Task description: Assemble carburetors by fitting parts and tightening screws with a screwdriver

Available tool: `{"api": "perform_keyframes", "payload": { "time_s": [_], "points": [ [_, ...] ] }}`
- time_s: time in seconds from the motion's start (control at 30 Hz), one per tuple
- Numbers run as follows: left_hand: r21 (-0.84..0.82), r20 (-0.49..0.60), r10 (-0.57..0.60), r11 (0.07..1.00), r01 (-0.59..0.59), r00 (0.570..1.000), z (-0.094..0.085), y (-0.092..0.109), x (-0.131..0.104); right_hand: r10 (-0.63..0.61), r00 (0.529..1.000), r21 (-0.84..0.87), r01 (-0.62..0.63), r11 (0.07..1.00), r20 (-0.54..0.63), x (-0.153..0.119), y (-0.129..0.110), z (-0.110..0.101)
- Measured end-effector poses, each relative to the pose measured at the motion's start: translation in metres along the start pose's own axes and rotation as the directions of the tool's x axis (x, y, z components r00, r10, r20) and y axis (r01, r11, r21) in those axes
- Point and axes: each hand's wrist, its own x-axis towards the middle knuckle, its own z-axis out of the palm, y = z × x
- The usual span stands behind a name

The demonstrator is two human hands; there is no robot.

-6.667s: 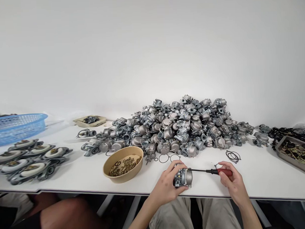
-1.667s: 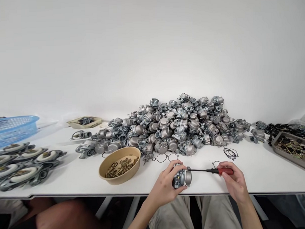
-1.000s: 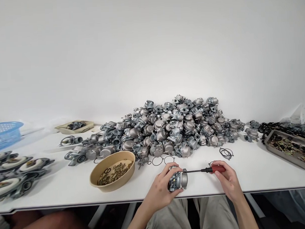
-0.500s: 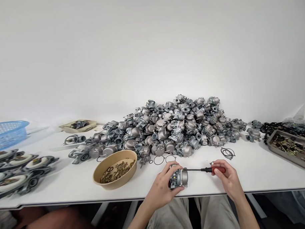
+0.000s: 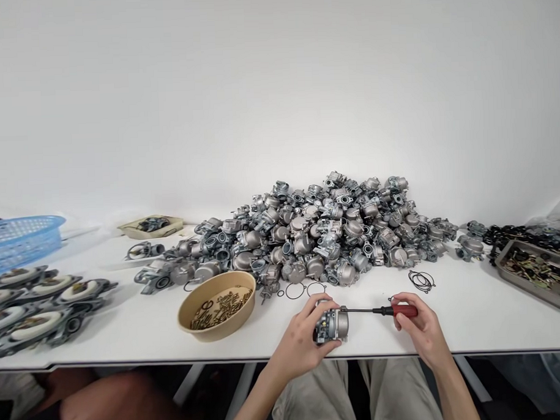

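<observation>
My left hand (image 5: 303, 335) is closed round a grey metal carburetor (image 5: 335, 324) at the table's front edge, its rounded bowl facing right. My right hand (image 5: 422, 327) grips the red handle of a screwdriver (image 5: 405, 310). The dark shaft lies level and points left, its tip at the upper edge of the carburetor's bowl. Whatever the tip meets there is too small to make out. Behind my hands lie thin black rubber rings (image 5: 421, 281), and a heap of similar carburetors (image 5: 308, 233) rises beyond them.
Left of my hands stands a tan bowl (image 5: 187, 326) of brass-coloured screws. Round parts with white rings (image 5: 38, 325) and a blue basket (image 5: 28, 234) are farther left. A metal tray (image 5: 516, 278) of small parts sits at the right. A beige tray (image 5: 173, 228) lies behind.
The whole view has shifted slightly, so things appear a little farther right. Both hands keep their grips, and the screwdriver tip stays at the carburetor.
</observation>
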Motion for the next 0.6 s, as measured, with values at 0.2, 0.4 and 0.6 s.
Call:
{"api": "perform_keyframes", "payload": {
  "time_s": [0.2, 0.4, 0.6],
  "points": [
    [-0.002, -0.007, -0.009, 1.0, 0.009, 1.0, -0.0005, 0.0016, 0.0, 0.007, 1.0, -0.011, -0.007, 1.0, 0.008, -0.0003, -0.0015, 0.0002],
    [-0.007, -0.026, -0.017, 1.0, 0.016, 1.0, 0.0001, 0.001, 0.0013, 0.04, 0.999, 0.002, -0.04, 0.999, -0.017, 0.0007, 0.0032, -0.0002],
    [-0.027, -0.015, -0.033, 0.999, 0.033, 0.999, -0.0004, 0.0009, 0.0021, 0.051, 0.998, -0.026, -0.052, 0.998, -0.034, 0.0011, 0.0052, -0.0012]
  ]
}}
